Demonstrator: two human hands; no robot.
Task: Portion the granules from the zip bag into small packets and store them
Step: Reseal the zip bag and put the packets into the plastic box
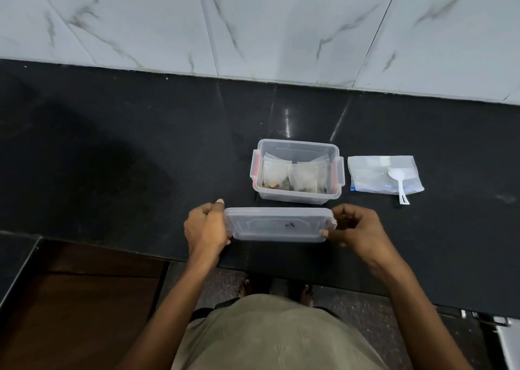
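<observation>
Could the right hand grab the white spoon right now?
Probably not yet. The right hand is busy holding one end of the lid, and the left hand holds the other. The spoon lies uncovered on the bag nearby, so nothing blocks it once the lid is let go.

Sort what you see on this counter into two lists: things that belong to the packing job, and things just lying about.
Job: lid held by left hand and right hand; open container; filled packets; zip bag; white scoop.

Lying about: metal object, bottom right, off the counter.
</observation>
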